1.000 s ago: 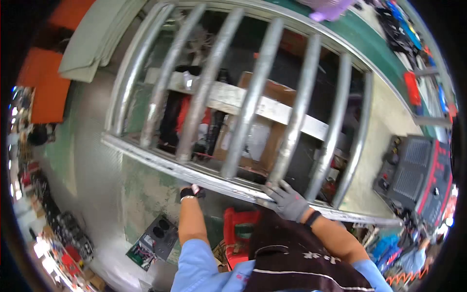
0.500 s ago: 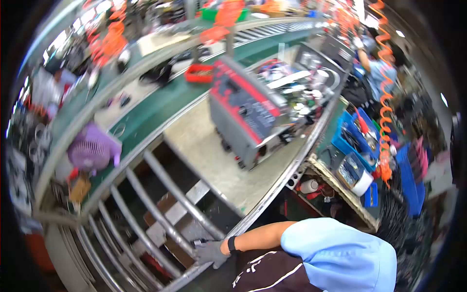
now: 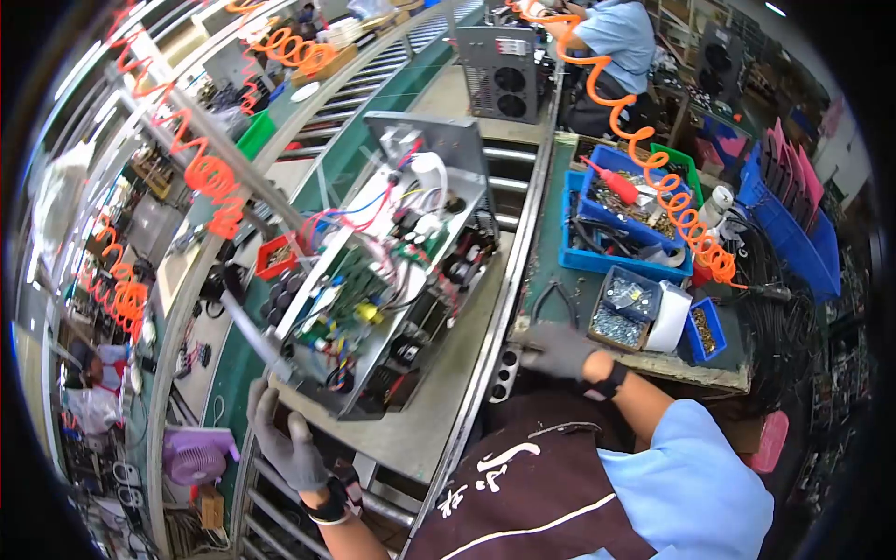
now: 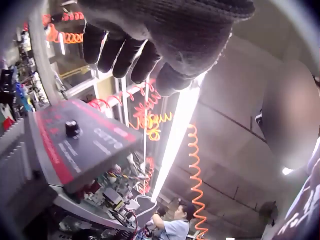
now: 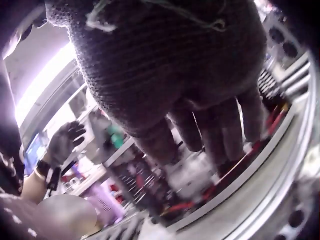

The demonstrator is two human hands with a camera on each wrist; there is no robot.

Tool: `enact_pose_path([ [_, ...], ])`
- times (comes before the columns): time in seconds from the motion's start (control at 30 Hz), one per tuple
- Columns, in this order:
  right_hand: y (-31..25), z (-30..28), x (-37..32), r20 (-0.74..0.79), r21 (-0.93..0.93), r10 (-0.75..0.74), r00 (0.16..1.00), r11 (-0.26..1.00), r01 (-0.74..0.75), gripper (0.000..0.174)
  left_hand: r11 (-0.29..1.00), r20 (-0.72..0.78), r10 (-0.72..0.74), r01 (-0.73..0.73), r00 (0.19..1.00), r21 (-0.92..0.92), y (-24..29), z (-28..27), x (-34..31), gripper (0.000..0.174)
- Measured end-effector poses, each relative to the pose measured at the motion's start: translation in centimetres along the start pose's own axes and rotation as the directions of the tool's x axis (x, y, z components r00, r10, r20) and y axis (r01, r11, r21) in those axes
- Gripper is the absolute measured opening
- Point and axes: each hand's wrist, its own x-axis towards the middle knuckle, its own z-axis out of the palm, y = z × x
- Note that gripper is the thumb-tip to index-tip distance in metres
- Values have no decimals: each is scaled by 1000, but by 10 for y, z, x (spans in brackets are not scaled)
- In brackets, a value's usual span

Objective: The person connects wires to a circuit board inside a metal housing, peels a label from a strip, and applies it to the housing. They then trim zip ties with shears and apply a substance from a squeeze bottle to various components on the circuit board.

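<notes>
An electrical machine [image 3: 373, 289] with its case open stands on a pale board in the head view, its circuit boards and coloured wires exposed. Grey-gloved, my left hand [image 3: 289, 443] is just off the machine's near left corner, fingers spread and holding nothing. In the left wrist view its fingers hang above the machine's front panel [image 4: 95, 135], which has red stripes and a black knob. My right hand [image 3: 563, 353], also gloved, reaches over the front rail by the side bench, close below a pair of pliers [image 3: 557, 303]. Its fingers are extended and nothing shows in them.
On the side bench [image 3: 551, 233] are blue bins [image 3: 579, 252] of screws and tools, a clear box [image 3: 621, 308] of screws and a small blue tray [image 3: 705, 331]. An orange coiled hose [image 3: 621, 103] hangs above. A purple fan [image 3: 196, 457] stands left; another person [image 3: 616, 42] works farther back.
The view has swung right, from the bare rollers to the opened machine and side bench. My right hand has left the roller frame's rail for the bench, and my left hand has risen beside the machine.
</notes>
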Motion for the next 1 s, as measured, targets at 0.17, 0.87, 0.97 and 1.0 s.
enact_pose_path([
  [0.17, 92, -89, -41, -338, 173, 424, 840, 906, -387, 41, 907, 86, 239, -254, 967, 336, -19, 42, 40, 19],
  [0.87, 315, -175, 54, -619, -268, 486, 617, 608, -747, 66, 781, 93, 364, -358, 927, 512, -23, 30, 41, 16],
  [0.97, 298, -182, 63, -575, -174, 532, 622, 663, -728, 62, 768, 61, 389, -360, 919, 530, -24, 29, 38, 14],
  [1.0, 293, -182, 67, -569, -124, 583, 580, 636, -761, 61, 763, 64, 392, -363, 918, 535, -22, 27, 37, 14],
])
